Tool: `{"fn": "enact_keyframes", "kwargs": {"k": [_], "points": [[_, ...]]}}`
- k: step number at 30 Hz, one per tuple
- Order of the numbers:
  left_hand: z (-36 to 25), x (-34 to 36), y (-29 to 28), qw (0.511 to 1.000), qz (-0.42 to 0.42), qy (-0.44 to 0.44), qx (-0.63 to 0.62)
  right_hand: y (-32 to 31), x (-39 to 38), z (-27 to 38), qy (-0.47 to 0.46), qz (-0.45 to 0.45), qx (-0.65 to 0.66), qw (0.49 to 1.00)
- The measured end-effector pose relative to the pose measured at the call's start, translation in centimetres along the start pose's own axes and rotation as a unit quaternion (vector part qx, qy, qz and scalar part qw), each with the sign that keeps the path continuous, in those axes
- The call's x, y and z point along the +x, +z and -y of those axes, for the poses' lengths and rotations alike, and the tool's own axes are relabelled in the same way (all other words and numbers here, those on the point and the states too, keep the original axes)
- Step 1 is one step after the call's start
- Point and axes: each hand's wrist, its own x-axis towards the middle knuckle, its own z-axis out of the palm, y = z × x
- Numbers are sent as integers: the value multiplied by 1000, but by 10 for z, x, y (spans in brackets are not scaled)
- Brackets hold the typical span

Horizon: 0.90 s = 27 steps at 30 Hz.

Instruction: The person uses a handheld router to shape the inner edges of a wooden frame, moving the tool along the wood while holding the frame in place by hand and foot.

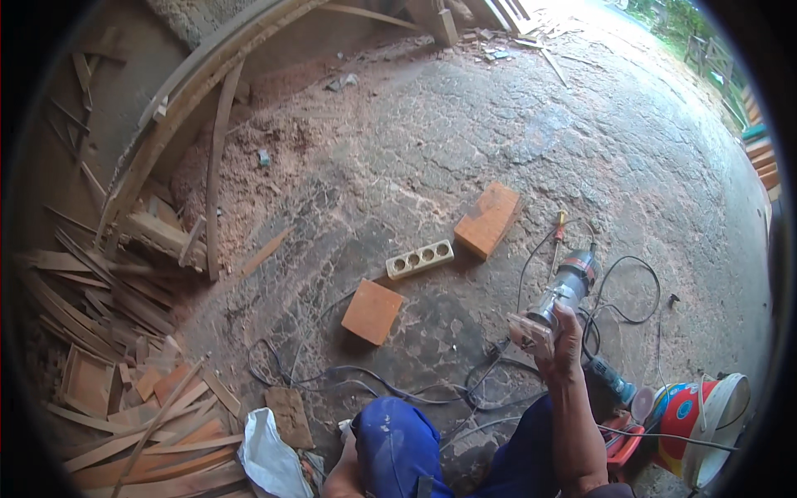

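My right hand [565, 342] is closed around a trim router [573, 280] with a grey and red body and a clear base, held up over the floor at the right. Its fingers are partly hidden by the tool. Low in the picture, my left forearm [342, 477] shows beside my blue-clad knee, which hides most of the left hand. Ahead lie two reddish wooden blocks: a squarish one [373, 312] and a longer one [489, 221]. Between them rests a pale power strip [420, 259] with a row of round sockets.
Black cables [398, 388] loop across the cracked floor. A screwdriver [559, 228] lies beyond the router. At the right are a blue-grey power tool [612, 380] and a tipped paint bucket [693, 423]. Scrap wood [158, 423] and a white sack [270, 456] crowd the left.
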Motion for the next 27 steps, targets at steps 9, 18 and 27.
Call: {"fn": "enact_keyframes", "kwargs": {"k": [9,18,27], "points": [[-89,16,-32,967,-152,204,19,-41,-9,5,-8,-25,-78,997],[-350,-29,104,750,-105,636,146,-57,-20,0,-79,-75,-70,992],[-436,-19,270,617,58,606,498,-93,-43,12,-119,-141,23,983]]}}
